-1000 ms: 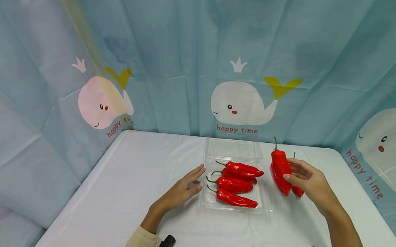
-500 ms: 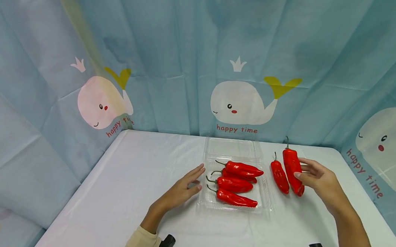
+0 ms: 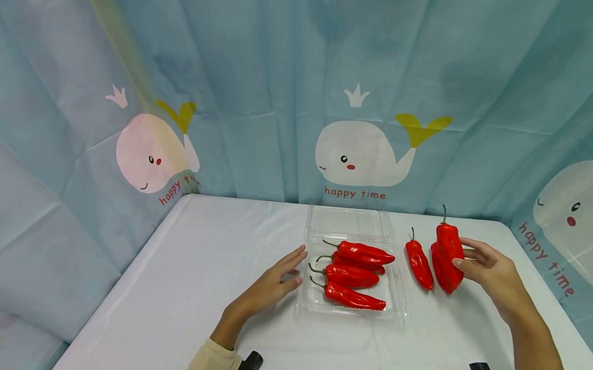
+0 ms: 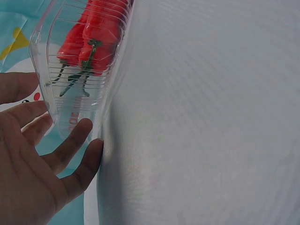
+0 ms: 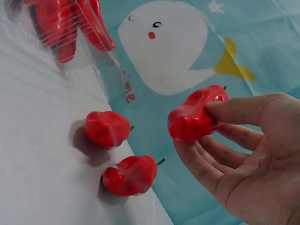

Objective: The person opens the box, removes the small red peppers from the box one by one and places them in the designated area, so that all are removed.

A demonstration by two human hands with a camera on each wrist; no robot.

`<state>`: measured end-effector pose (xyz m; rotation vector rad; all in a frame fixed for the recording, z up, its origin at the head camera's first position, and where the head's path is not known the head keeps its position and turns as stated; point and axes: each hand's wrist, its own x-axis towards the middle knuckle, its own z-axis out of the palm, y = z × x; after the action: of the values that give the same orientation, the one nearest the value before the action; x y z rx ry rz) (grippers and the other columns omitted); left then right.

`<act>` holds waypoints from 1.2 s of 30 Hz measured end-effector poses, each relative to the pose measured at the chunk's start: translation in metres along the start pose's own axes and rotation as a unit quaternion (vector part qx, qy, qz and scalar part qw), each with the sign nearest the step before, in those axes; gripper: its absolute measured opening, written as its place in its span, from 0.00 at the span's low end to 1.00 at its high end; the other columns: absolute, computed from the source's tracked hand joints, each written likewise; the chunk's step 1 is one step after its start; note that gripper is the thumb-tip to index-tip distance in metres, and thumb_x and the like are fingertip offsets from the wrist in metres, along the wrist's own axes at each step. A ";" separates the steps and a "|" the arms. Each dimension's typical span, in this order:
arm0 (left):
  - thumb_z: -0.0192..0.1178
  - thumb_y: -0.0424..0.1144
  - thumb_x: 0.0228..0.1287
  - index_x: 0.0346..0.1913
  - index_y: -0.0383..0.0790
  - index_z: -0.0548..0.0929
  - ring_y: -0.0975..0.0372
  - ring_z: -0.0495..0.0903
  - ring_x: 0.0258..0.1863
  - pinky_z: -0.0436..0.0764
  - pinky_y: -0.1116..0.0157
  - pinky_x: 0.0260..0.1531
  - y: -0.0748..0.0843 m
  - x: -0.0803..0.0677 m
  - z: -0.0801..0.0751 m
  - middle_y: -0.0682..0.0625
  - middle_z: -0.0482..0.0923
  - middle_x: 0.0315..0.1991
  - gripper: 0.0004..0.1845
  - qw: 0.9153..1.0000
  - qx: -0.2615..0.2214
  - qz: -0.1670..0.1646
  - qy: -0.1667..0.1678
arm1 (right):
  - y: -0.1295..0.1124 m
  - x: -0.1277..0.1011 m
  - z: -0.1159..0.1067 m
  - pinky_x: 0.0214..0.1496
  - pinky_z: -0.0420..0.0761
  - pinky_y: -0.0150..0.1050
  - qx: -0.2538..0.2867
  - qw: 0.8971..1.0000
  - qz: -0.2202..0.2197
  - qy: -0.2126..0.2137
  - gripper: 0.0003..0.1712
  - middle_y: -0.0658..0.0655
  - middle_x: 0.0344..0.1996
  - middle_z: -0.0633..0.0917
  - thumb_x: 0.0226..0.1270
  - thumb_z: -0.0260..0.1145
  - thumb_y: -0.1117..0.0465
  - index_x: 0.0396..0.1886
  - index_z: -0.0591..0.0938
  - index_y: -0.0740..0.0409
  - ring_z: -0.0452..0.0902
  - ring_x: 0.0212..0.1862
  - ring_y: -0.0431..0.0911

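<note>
My right hand pinches a red pepper between thumb and fingers and holds it stem-up just above the table, right of the tray. The right wrist view shows that pepper in the right hand, with two loose peppers on the cloth below it. A clear plastic tray holds several red peppers. My left hand lies flat with straight fingers against the tray's left wall; the left hand holds nothing.
The tray's open clear lid lies behind it. A white cloth covers the table, whose edges run close on the left and right. A blue whale-print curtain hangs all round the back.
My right hand has carried its pepper to the right, from beside the tray to over the farther loose pepper. The left hand and the tray have stayed put.
</note>
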<state>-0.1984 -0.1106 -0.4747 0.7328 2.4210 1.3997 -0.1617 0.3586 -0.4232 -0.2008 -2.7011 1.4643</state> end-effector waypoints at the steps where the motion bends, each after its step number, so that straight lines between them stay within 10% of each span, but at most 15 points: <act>1: 0.55 0.42 0.82 0.85 0.46 0.58 0.49 0.76 0.71 0.74 0.40 0.70 0.000 0.000 0.000 0.55 0.47 0.88 0.35 1.000 0.000 0.000 0.000 | 0.002 0.000 -0.001 0.48 0.87 0.33 0.000 1.000 0.002 0.003 0.43 0.74 0.73 0.71 0.80 0.64 0.47 0.84 0.60 0.62 0.73 0.48 0.24; 17: 0.54 0.41 0.83 0.85 0.46 0.58 0.49 0.76 0.71 0.74 0.40 0.70 0.002 0.000 0.000 0.55 0.47 0.88 0.34 1.000 0.000 -0.001 0.002 | 0.025 0.005 -0.011 0.48 0.88 0.33 0.024 0.999 0.033 0.027 0.42 0.57 0.63 0.78 0.81 0.63 0.47 0.84 0.61 0.61 0.76 0.44 0.21; 36: 0.54 0.43 0.83 0.85 0.47 0.58 0.50 0.76 0.70 0.74 0.40 0.70 -0.001 0.000 0.001 0.56 0.47 0.87 0.34 1.000 0.003 -0.001 0.005 | 0.043 0.011 -0.019 0.41 0.87 0.28 0.033 0.993 0.107 0.038 0.41 0.81 0.75 0.64 0.84 0.56 0.49 0.83 0.57 0.71 0.71 0.38 0.20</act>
<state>-0.1985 -0.1102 -0.4760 0.7273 2.4336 1.3987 -0.1663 0.3990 -0.4487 -0.5463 -2.6335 1.5611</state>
